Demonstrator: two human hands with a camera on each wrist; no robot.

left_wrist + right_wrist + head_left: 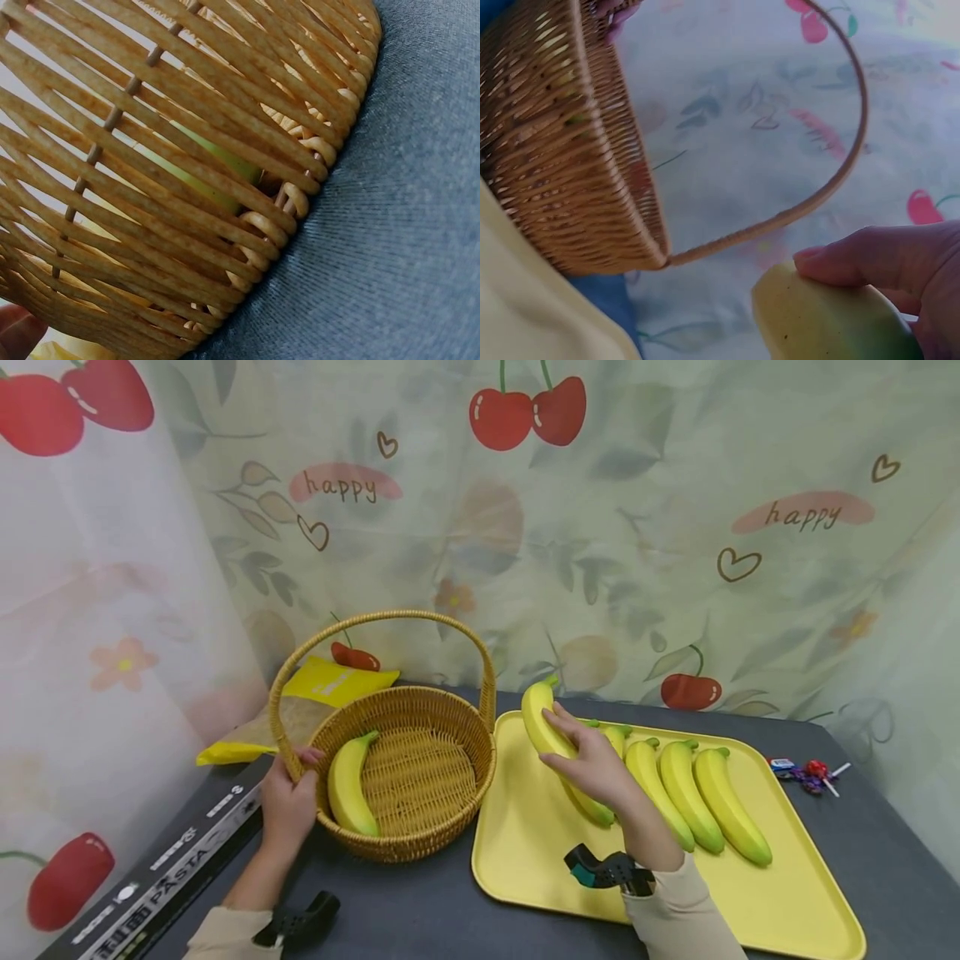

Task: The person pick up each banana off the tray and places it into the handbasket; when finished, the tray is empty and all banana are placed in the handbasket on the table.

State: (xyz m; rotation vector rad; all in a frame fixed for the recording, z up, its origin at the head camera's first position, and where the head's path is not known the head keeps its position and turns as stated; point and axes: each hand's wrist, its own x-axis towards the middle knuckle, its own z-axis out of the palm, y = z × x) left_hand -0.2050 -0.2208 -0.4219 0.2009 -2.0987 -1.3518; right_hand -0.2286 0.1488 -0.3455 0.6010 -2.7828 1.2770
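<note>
Left hand (288, 797) grips the basket (408, 847) by the base of its handle (281, 735), fingers curled round; one banana (348, 785) lies inside, just right of those fingers. Right hand (596, 764) holds a second banana (536, 718) between thumb and fingers, yellow tray (525, 860) below them. Row of bananas (689, 797) on the tray, right of the same fingers; basket to their left.

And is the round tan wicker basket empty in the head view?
No, one curved yellow banana lies inside the round tan wicker basket, toward its left side.
</note>
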